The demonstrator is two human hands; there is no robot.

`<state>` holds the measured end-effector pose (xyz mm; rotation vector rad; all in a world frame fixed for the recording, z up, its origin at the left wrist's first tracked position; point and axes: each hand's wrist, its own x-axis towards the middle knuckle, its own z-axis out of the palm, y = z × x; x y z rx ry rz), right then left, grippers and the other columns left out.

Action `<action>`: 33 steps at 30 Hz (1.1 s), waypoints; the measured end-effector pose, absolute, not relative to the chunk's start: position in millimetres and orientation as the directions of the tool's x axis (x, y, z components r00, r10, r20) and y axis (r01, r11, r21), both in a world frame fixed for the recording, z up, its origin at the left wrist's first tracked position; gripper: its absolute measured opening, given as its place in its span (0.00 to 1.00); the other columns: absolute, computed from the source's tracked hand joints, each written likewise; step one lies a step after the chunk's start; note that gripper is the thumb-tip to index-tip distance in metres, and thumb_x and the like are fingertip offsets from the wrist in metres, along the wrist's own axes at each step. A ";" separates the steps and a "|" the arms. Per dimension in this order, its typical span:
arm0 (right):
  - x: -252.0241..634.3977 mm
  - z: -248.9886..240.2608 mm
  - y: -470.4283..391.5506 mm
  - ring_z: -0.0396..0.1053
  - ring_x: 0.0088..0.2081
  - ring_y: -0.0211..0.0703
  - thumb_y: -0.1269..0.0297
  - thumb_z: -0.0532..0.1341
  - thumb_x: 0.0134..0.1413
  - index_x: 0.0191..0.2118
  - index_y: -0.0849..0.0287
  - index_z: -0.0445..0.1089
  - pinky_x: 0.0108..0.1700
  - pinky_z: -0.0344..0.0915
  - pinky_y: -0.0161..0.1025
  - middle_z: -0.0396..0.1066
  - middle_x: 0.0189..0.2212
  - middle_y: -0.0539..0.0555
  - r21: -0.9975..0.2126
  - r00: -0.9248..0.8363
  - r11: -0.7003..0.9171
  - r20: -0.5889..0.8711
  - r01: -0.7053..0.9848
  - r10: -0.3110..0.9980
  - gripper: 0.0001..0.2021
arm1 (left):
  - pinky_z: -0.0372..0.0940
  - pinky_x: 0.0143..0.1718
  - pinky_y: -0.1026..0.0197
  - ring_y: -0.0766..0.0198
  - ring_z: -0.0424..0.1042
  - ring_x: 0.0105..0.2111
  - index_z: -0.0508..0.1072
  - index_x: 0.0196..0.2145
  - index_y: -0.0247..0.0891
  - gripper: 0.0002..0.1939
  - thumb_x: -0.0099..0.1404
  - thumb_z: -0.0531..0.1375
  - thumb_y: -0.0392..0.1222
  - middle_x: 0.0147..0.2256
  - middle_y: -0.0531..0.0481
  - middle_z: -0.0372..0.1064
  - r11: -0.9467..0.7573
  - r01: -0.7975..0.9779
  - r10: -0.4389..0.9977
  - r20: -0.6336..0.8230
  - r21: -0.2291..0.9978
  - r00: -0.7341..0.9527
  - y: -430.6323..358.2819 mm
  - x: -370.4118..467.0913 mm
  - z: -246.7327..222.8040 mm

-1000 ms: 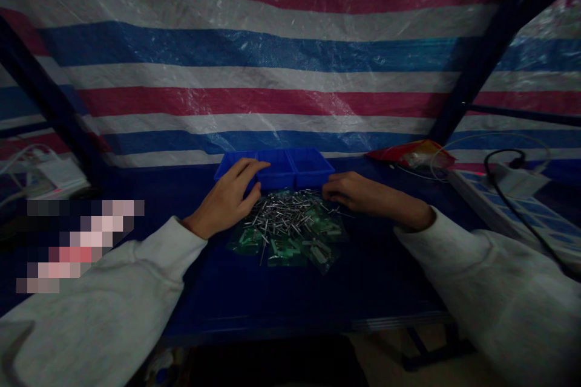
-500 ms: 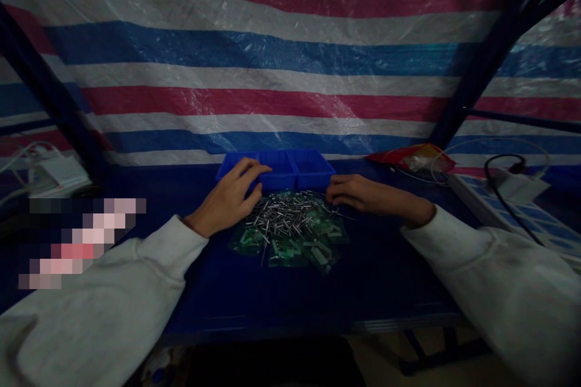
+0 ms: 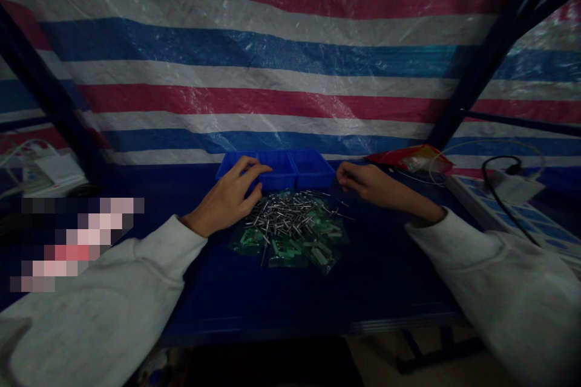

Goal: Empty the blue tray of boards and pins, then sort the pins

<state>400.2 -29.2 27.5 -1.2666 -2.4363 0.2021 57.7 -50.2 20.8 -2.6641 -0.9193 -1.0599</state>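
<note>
A heap of thin shiny metal pins (image 3: 284,214), rivet-like in shape, lies on small clear plastic bags (image 3: 288,252) with green and pale contents. Behind the heap stands a blue plastic tray (image 3: 313,178) with three compartments. My left hand (image 3: 229,196) is open at the heap's left side, fingers stretched over the tray's front edge and thumb apart. To the right of the tray, my right hand (image 3: 370,184) is raised with its fingers curled together. Whatever may be between those fingertips is hidden. A few loose pins lie on the table below it.
The blue table (image 3: 290,299) has its front edge near me. A red and yellow bag (image 3: 415,159) lies at the back right, beside cables and a white adapter (image 3: 517,184). Another white plug box (image 3: 59,168) sits at left. Striped sheeting (image 3: 272,60) hangs behind, between dark posts.
My right hand has moved right and slightly up, away from the heap and the tray's corner, uncovering loose pins there. My left hand stays in place.
</note>
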 end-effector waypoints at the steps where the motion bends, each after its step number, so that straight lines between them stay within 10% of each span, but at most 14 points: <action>1: 400.9 27.6 -30.1 0.65 0.26 0.39 0.68 0.51 0.61 0.34 0.58 0.62 0.31 0.58 0.36 0.68 0.28 0.51 -0.302 -0.499 0.553 0.242 0.776 0.832 0.05 | 0.65 0.55 0.50 0.56 0.66 0.52 0.66 0.57 0.39 0.18 0.71 0.52 0.35 0.52 0.43 0.62 -0.806 0.585 0.490 0.659 0.093 0.571 -50.3 57.6 21.1; 19: 362.2 35.4 -40.2 0.73 0.33 0.41 0.66 0.56 0.60 0.45 0.60 0.68 0.38 0.68 0.39 0.75 0.32 0.54 -0.691 -0.448 0.488 0.259 0.533 0.856 0.10 | 0.66 0.52 0.52 0.58 0.71 0.47 0.71 0.50 0.37 0.14 0.70 0.53 0.35 0.46 0.45 0.71 -0.831 0.551 0.483 0.595 0.079 0.642 -46.6 60.4 35.7; 33: 288.6 38.6 -58.7 0.69 0.33 0.39 0.61 0.65 0.52 0.36 0.58 0.70 0.35 0.64 0.37 0.73 0.34 0.52 -0.879 -0.318 0.455 0.394 0.145 0.862 0.08 | 0.69 0.37 0.58 0.62 0.75 0.33 0.75 0.37 0.36 0.07 0.62 0.65 0.42 0.34 0.49 0.76 -0.648 0.272 0.735 0.490 0.711 0.469 -50.5 94.2 24.1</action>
